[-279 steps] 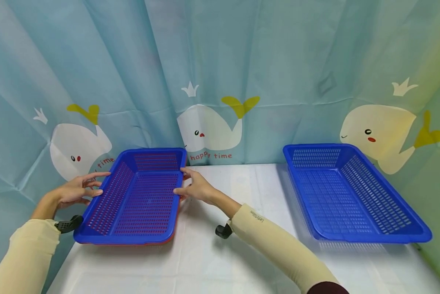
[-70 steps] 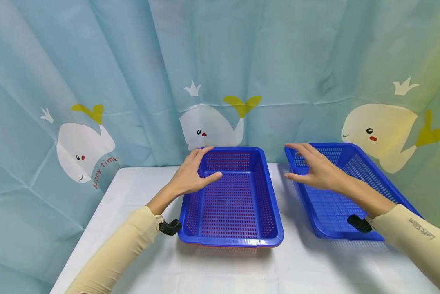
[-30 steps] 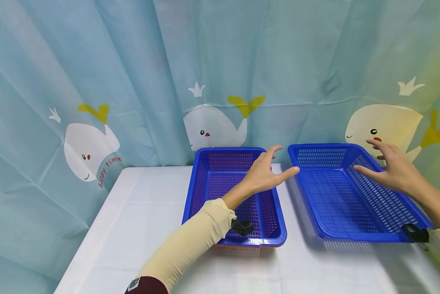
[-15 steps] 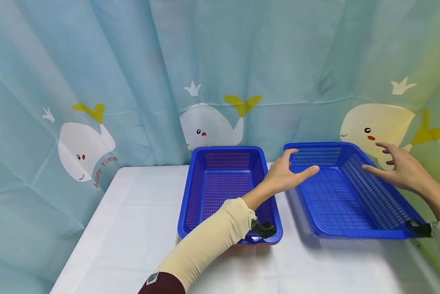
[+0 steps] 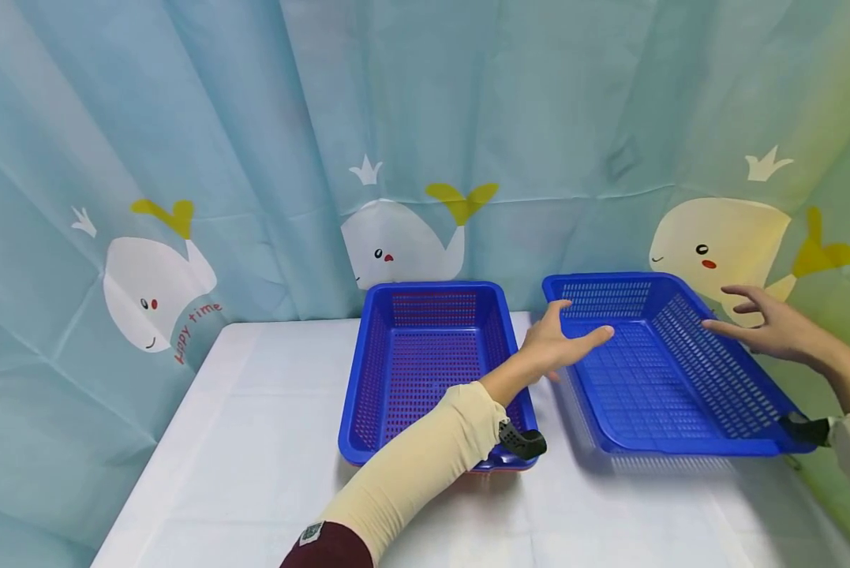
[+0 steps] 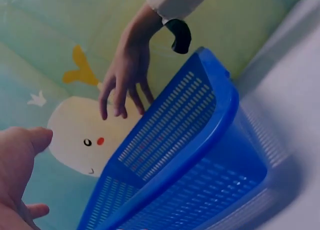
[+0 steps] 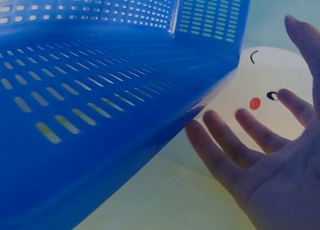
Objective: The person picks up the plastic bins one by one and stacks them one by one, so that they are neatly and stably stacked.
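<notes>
A blue plastic basket [image 5: 687,447] with slotted sides stands on the right of the white table. My left hand [image 5: 554,345] hovers at its left rim, thumb and fingers spread, thumb reaching over the basket's inside. Beyond the opposite rim is my right hand [image 5: 776,325], fingers apart and nothing in them. In the right wrist view the right fingertips come close to the basket's outer edge [image 7: 125,162]. A second blue basket [image 5: 373,451] sits nested in a red one in the middle of the table, partly covered by my left forearm.
A light blue curtain [image 5: 538,118] with whale prints hangs right behind the baskets. White cloth covers the table [image 5: 247,442], whose left edge drops off beside the curtain. Black wrist devices [image 5: 524,442] stick out under both wrists.
The nested baskets were carried from the left to the middle and released. Both hands then moved right, to either side of the right basket. Over the last half second they lowered slightly.
</notes>
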The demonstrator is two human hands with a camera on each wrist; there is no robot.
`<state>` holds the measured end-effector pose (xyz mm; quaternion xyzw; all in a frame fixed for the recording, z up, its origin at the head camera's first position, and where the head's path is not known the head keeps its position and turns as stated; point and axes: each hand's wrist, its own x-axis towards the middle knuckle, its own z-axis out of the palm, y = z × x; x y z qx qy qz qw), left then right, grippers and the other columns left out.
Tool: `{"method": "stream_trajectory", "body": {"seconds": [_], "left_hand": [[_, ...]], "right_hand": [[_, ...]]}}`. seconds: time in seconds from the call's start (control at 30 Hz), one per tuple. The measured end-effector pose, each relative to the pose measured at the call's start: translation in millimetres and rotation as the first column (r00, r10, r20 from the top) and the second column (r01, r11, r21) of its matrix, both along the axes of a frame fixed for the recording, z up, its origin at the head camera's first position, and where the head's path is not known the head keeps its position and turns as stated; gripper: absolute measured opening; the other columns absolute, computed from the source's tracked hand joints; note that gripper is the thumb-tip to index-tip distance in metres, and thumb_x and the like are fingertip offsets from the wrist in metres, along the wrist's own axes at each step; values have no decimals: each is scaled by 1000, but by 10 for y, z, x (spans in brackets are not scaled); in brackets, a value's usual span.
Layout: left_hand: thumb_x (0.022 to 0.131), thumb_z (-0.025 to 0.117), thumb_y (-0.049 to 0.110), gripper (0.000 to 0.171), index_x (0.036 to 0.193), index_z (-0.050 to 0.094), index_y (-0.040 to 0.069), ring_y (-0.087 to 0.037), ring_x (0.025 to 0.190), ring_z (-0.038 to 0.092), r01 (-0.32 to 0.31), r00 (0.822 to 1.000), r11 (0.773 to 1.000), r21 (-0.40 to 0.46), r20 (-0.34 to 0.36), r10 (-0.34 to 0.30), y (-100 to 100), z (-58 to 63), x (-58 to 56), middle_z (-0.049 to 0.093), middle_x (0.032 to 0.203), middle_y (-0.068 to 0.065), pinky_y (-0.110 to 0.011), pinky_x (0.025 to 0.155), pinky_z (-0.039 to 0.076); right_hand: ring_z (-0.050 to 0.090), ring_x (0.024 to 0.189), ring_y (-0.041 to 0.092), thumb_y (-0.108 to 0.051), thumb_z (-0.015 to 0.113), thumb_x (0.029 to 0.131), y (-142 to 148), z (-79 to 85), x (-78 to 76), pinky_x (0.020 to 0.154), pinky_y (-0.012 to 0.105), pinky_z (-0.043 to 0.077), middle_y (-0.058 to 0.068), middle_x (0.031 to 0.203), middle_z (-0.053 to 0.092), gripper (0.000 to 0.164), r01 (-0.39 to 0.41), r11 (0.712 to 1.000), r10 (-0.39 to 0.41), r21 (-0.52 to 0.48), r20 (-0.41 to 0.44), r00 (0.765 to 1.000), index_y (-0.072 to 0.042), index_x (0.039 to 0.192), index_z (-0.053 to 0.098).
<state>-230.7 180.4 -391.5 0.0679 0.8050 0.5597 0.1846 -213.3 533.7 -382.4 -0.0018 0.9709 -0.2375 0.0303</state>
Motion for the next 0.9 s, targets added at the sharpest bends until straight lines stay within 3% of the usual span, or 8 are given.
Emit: {"method": "stream_trajectory", "body": {"seconds": [0.17, 0.3, 0.43, 0.57, 0.6, 0.73, 0.8, 0.9], "left_hand": [[89, 80, 46, 69, 148, 42, 45, -31, 104, 69, -31, 992, 996, 83, 122, 20, 18, -56, -44, 51, 146, -3, -47, 57, 62], [90, 81, 36, 70, 149, 43, 39, -34, 92, 72, -49, 987, 990, 135, 159, 27, 25, -91, -60, 57, 136, -10, -51, 60, 62], [91, 81, 23, 68, 147, 45, 36, -33, 83, 73, -56, 983, 983, 174, 183, 24, 47, -121, -66, 59, 130, -16, -51, 63, 63], [91, 80, 10, 68, 146, 47, 32, -35, 78, 73, -54, 980, 975, 214, 199, 10, 80, -164, -81, 55, 136, -20, -48, 59, 62], [91, 80, 7, 68, 146, 47, 32, -35, 77, 72, -56, 979, 973, 222, 202, 10, 87, -171, -84, 53, 137, -20, -47, 58, 62], [88, 79, -1, 71, 145, 49, 30, -34, 74, 72, -66, 977, 974, 216, 210, 20, 123, -215, -96, 55, 132, -20, -46, 56, 62], [87, 79, -3, 72, 145, 50, 30, -31, 71, 71, -66, 978, 976, 206, 207, 23, 133, -234, -98, 57, 124, -19, -44, 55, 62], [86, 79, -7, 74, 145, 50, 26, -28, 65, 68, -68, 978, 975, 209, 205, 25, 138, -258, -100, 57, 114, -19, -43, 53, 61]], "right_hand": [[39, 117, 75, -39, 56, 106, 68, -25, -33, 78, 66, 57, 57, 136, 21, 95, -17, 995, 29, -94, 125, 992, 13, 156, -6], [45, 115, 72, -39, 52, 108, 143, -92, -56, 81, 66, 56, 57, 139, 22, 90, -15, 984, 48, -177, 185, 981, 12, 156, -5], [57, 112, 60, -37, 47, 111, 238, -181, -57, 86, 65, 56, 55, 144, 21, 80, -11, 965, 76, -263, 240, 968, 7, 158, 0], [63, 108, 46, -33, 46, 111, 327, -266, -48, 86, 63, 56, 53, 147, 21, 67, 0, 944, 91, -330, 258, 962, -9, 163, 11], [65, 106, 42, -32, 48, 111, 345, -283, -49, 86, 61, 57, 52, 146, 23, 61, 6, 939, 89, -344, 259, 962, -19, 162, 17], [66, 103, 32, -25, 49, 111, 394, -317, -62, 84, 54, 59, 47, 140, 37, 42, 4, 929, 97, -370, 254, 962, -46, 144, 34], [67, 101, 30, -22, 49, 111, 411, -322, -76, 83, 51, 60, 43, 138, 43, 41, 3, 924, 104, -383, 257, 961, -53, 134, 37], [67, 100, 26, -18, 49, 110, 422, -322, -89, 82, 48, 60, 35, 133, 52, 44, 2, 916, 114, -401, 264, 958, -55, 134, 41]]}}
